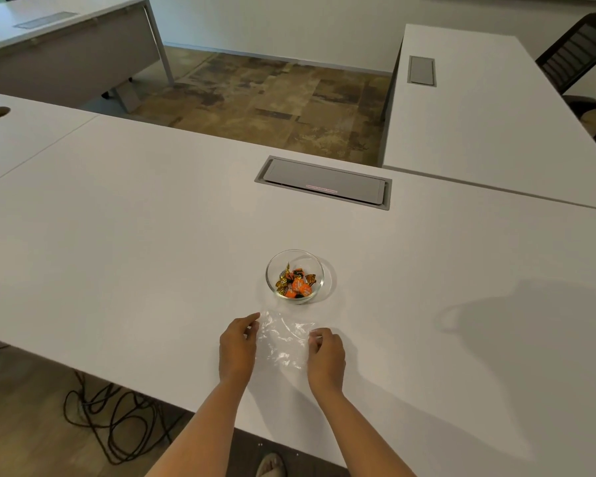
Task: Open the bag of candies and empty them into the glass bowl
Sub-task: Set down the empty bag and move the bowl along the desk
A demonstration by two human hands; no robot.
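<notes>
A small glass bowl [319, 275] stands on the white table [152, 235] and holds several wrapped candies [295, 282], orange and gold. Just in front of it lies a clear plastic bag [283, 342], flat and crumpled, with no candy visible inside. My left hand [238, 346] pinches the bag's left edge with thumb and fingers. My right hand [326, 352] pinches its right edge. Both hands rest low on the table surface.
A grey cable hatch [324, 182] is set into the table behind the bowl. A second white desk [479, 115] adjoins at the right, with a black chair [578, 53] behind it. Black cables [117, 418] lie on the floor at lower left.
</notes>
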